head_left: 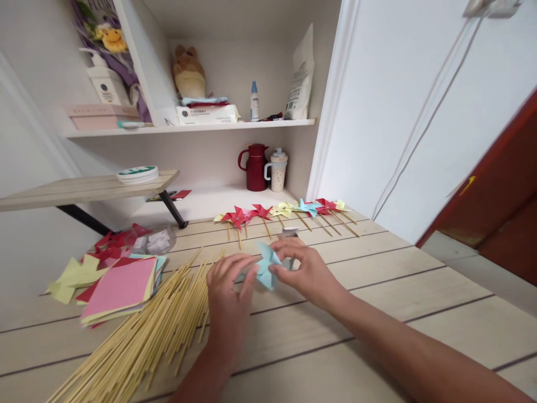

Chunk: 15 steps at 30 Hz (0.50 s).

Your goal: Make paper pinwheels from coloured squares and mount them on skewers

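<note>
Both hands are engaged on a light blue pinwheel (268,270), held above the middle of the table (377,280). The left hand (230,282) has its thumb and fingers closed on the pinwheel's left side; the right hand (305,271) pinches the right side between thumb and fingers. The hands are near each other, with the paper blades showing between them. Just beyond the right hand stands a small greyish object (290,231), partly hidden and not identifiable. Along the far edge of the table lies a row of pinwheels on sticks (262,212), in red, pink, yellow and light blue, the sticks pointing toward the near side. To the left of the left hand, a large loose bundle of thin wooden sticks (155,324) fans toward the near left. Left of the bundle is a stack of coloured paper squares (119,285), pink uppermost. A yellow cut-paper shape (78,277) lies at the stack's left side, with red paper pieces (111,243) farther back. Beside these sits a clear plastic container (156,240) of small white items. A raised wooden stand (84,189) at far left carries a round white-and-green object (137,174).
</note>
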Each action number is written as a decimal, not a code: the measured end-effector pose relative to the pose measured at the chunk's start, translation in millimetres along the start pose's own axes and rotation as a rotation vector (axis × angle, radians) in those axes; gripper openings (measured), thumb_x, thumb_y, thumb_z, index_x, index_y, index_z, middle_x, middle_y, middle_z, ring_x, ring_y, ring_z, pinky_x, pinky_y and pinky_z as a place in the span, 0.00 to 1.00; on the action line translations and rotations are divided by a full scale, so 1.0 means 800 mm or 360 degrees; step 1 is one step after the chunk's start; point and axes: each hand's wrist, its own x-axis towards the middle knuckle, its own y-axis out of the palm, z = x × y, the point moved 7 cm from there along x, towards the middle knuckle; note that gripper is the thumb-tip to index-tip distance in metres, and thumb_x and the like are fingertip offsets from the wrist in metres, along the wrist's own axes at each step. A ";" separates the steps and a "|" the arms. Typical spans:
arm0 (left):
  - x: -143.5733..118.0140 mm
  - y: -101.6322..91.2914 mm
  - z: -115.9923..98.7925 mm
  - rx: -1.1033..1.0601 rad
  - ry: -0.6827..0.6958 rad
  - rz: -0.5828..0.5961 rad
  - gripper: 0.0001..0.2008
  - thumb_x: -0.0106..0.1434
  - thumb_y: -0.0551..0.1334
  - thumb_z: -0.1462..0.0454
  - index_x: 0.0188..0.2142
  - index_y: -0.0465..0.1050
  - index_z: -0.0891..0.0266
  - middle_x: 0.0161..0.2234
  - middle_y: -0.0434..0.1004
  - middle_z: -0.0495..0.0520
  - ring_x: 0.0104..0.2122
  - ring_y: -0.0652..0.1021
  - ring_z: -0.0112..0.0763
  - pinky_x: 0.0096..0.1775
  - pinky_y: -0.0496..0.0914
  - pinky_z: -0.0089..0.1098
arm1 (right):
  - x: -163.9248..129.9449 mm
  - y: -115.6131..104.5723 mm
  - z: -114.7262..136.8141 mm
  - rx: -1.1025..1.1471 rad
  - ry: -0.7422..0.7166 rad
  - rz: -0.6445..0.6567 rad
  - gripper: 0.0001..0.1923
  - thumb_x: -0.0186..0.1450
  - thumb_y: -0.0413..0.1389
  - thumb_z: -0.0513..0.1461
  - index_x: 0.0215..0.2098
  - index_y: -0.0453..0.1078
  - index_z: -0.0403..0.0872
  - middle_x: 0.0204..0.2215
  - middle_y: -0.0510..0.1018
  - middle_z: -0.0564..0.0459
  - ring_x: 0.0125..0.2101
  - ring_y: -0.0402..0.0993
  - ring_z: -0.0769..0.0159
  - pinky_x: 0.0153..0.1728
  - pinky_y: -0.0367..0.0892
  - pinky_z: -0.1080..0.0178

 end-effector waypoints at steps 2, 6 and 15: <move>0.002 -0.007 0.016 -0.0204 -0.0298 -0.0111 0.16 0.64 0.60 0.55 0.49 0.75 0.55 0.49 0.77 0.56 0.51 0.74 0.42 0.54 0.64 0.42 | -0.001 0.002 -0.017 0.0339 0.0335 0.0001 0.07 0.56 0.62 0.39 0.22 0.71 0.48 0.36 0.80 0.52 0.39 0.73 0.59 0.44 0.63 0.56; -0.008 0.005 0.052 -0.0638 -0.0982 -0.0093 0.25 0.63 0.58 0.47 0.53 0.72 0.59 0.52 0.76 0.61 0.52 0.74 0.44 0.52 0.66 0.41 | -0.009 0.014 -0.033 0.0876 0.0745 -0.0022 0.11 0.53 0.65 0.44 0.23 0.72 0.45 0.21 0.73 0.56 0.24 0.64 0.68 0.33 0.58 0.62; -0.025 0.040 0.036 -0.1188 -0.1102 0.0449 0.30 0.60 0.60 0.42 0.53 0.75 0.59 0.55 0.75 0.62 0.56 0.72 0.45 0.56 0.62 0.41 | -0.015 0.030 -0.043 0.0976 0.0789 -0.0073 0.13 0.51 0.66 0.44 0.22 0.72 0.44 0.21 0.73 0.56 0.25 0.63 0.69 0.33 0.57 0.62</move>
